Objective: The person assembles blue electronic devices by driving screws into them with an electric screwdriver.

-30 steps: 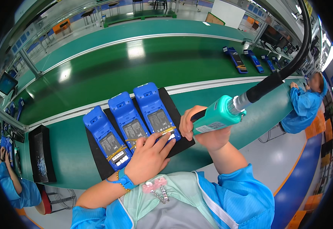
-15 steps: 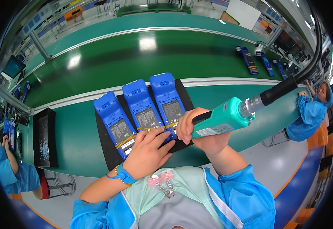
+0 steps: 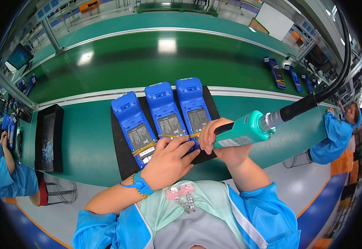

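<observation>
A black tray [image 3: 48, 137] sits far left on the green surface [image 3: 89, 141]. Three blue handheld terminals [image 3: 166, 112] lie side by side on a black mat [image 3: 121, 153], backs up, with yellow bands across them. The left hand [image 3: 168, 162] rests flat, fingers spread on the middle one; pressing firmly should keep it steady. The right hand [image 3: 222, 143] is wrapped tight around a teal electric screwdriver [image 3: 243, 130], best held square to the screw.
</observation>
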Tool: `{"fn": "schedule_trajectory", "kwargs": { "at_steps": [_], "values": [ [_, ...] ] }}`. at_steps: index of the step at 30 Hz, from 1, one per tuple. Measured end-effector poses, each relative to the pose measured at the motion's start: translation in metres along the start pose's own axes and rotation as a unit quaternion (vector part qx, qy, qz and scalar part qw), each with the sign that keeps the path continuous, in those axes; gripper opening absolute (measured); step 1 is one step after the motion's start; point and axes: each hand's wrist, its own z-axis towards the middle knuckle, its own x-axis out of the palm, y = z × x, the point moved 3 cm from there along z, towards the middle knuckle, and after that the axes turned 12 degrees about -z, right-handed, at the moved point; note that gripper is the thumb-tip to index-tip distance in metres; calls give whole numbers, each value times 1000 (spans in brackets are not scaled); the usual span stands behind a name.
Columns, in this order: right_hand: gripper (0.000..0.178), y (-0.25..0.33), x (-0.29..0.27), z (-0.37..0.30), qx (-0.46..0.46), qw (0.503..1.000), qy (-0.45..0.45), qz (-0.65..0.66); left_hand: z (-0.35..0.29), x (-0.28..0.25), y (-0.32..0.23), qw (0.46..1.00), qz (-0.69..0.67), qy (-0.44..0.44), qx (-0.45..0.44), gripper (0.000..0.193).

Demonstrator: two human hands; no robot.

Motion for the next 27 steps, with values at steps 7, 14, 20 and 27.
{"fn": "schedule_trajectory", "kwargs": {
  "at_steps": [7,14,20,27],
  "values": [
    [79,3,5,1,4,1000,11,6,0,2,2,1000,-1,-2,0,42],
    [38,-2,14,-1,14,999,-4,-47,0,1,1,1000,-6,-8,7,30],
    [57,-1,13,3,-5,1000,-20,5,0,3,2,1000,-2,-17,10,32],
    [88,7,13,3,11,999,-36,-12,-2,4,2,1000,13,-8,8,38]
  ]
}}
